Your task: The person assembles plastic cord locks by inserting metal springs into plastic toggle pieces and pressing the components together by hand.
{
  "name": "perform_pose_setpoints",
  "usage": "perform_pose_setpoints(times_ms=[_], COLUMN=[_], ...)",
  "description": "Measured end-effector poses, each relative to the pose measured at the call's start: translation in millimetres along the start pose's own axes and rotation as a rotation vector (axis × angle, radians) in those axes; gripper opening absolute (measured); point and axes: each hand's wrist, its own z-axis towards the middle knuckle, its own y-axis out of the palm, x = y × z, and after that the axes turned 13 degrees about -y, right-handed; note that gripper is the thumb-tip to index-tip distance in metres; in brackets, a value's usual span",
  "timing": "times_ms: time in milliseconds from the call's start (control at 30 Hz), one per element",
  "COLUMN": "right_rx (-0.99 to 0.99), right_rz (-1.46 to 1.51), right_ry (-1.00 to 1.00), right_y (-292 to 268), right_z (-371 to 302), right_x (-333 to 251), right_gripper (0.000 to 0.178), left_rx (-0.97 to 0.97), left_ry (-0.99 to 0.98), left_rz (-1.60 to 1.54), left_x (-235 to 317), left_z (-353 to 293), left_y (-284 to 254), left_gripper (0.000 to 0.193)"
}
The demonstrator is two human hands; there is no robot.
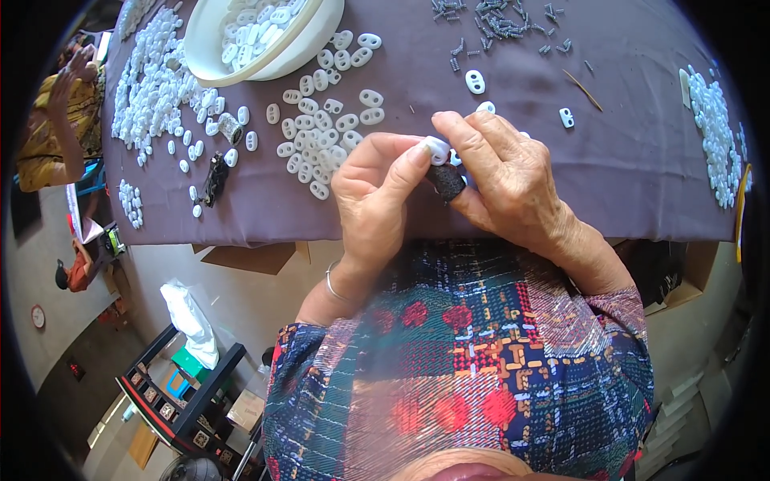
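Far to my left another person [60, 120] in a yellow patterned top sits by the end of the table. On the purple cloth [626, 160] that covers it, a wide scatter of small white plastic pieces [152, 84] lies near the left edge, with a small dark object [215, 178] just below it, too blurred for me to say what it is. Next comes a white bowl [212, 48] heaped with the same pieces, and below its rim a looser cluster of white oval pieces [325, 128] with two holes each. My left hand [373, 196] sits in front of that cluster, thumb and forefinger pinched shut on a small white piece [437, 149] held up over the near edge of the cloth. My right hand [501, 180] meets it from the other side, fingers curled closed around the same white piece, and a dark fingertip cover [446, 181] sits on one finger just beneath it. Beyond my hands, small grey springs [501, 20] are strewn at the far edge, and a thin brown stick [583, 90] lies to their right. Another heap of white pieces [714, 144] runs along the right edge.
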Motion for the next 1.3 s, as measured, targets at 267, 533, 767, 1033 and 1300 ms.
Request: perform_pose_setpoints(times_ms=[267,533,767,1033,1300], right_rx=[-0.045,-0.083,-0.01,0.07,0.042], right_rz=[-0.04,-0.057,-0.006,-0.02,-0.116], right_ry=[-0.028,-0.089,-0.077,-0.113,-0.116], right_y=[3,14,19,23,32], right_z=[3,1,1,7,0], right_x=[-5,-4,-5,-4,0], right_gripper=[0.051,0.049,0.051,0.052,0.048], left_rx=[-0.013,0.104,0.142,0.122,0.149], left_ry=[0.0,0.143,0.261,0.348,0.323], left_rz=[-0.074,0.027,0.026,-0.004,0.081], left_x=[-1,-12,-20,-20,-24], left_z=[0,1,3,7,10], left_y=[-6,-7,-8,-13,-14], left_gripper=[0.009,0.009,0.008,0.006,0.005])
